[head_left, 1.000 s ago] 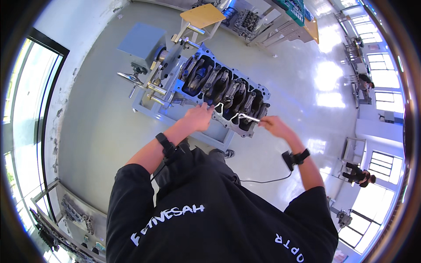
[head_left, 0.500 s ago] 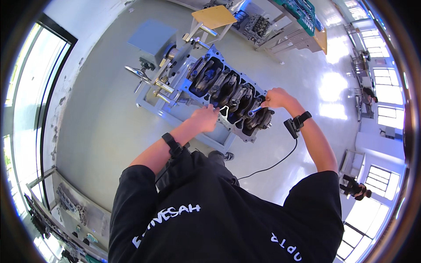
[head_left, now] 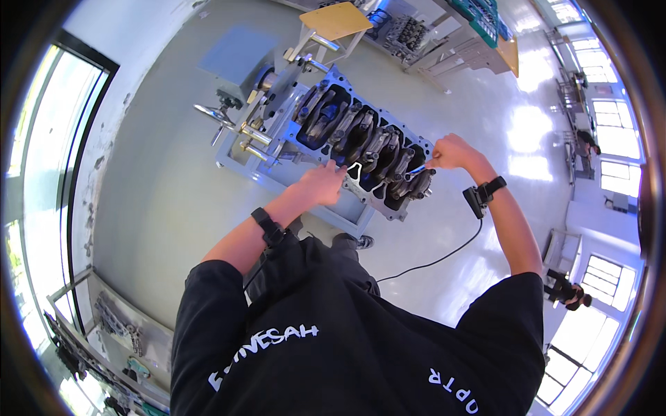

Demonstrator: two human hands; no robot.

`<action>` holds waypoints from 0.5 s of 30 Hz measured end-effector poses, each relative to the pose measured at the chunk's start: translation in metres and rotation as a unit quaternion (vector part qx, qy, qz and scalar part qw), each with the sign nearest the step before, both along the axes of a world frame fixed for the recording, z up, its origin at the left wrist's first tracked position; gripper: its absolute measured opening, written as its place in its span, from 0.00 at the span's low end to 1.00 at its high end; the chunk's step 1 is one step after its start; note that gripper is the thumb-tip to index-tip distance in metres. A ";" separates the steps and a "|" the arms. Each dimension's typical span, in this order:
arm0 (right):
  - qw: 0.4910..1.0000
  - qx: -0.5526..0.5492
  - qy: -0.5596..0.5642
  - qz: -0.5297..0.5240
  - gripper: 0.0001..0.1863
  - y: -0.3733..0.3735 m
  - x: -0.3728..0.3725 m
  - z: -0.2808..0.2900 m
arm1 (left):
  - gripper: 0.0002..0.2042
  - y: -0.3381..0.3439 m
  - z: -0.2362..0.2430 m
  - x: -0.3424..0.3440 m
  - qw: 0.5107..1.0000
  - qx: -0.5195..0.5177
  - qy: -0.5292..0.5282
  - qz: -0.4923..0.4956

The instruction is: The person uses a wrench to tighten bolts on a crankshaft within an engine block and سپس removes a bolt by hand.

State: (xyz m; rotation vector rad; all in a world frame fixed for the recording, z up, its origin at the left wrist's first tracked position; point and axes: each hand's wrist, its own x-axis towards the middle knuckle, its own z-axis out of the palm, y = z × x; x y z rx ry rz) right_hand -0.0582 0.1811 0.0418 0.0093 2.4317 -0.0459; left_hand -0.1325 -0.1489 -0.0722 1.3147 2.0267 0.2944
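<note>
An engine block (head_left: 383,201) with its crankshaft (head_left: 374,149) exposed lies tilted on a grey wheeled stand (head_left: 263,139) with a hand crank (head_left: 208,111). My left hand (head_left: 322,180) grips the block's near edge, left of a white-looking triangular opening, with fingers bent. My right hand (head_left: 447,152) is closed on the end of a shiny wrench (head_left: 418,170) at the block's right part. The wrench's head sits at a cap near that end; its exact seat is too small to tell.
Behind the block stand a yellow-topped table (head_left: 336,17) and a bench (head_left: 433,62) with a green tool case (head_left: 479,21) and engine parts (head_left: 406,35). A shelf of parts (head_left: 125,326) is at lower left, a window door (head_left: 69,139) left. Two people (head_left: 569,291) (head_left: 586,145) are far right.
Over the last second my right hand has swung up and away with the wrench, turning it from nearly level to slanting. My left hand stays at the block's edge.
</note>
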 end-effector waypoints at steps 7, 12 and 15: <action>0.995 0.040 -0.031 0.081 0.19 -0.026 -0.032 -0.006 | 0.31 0.001 0.003 0.001 1.000 -0.008 0.010 -0.011; 0.992 0.060 -0.030 0.111 0.22 -0.040 -0.055 -0.010 | 0.30 0.002 0.002 0.003 1.000 -0.003 0.020 -0.002; 0.989 0.047 0.018 0.139 0.19 -0.038 -0.058 -0.018 | 0.30 0.005 0.006 0.003 1.000 -0.004 0.022 -0.005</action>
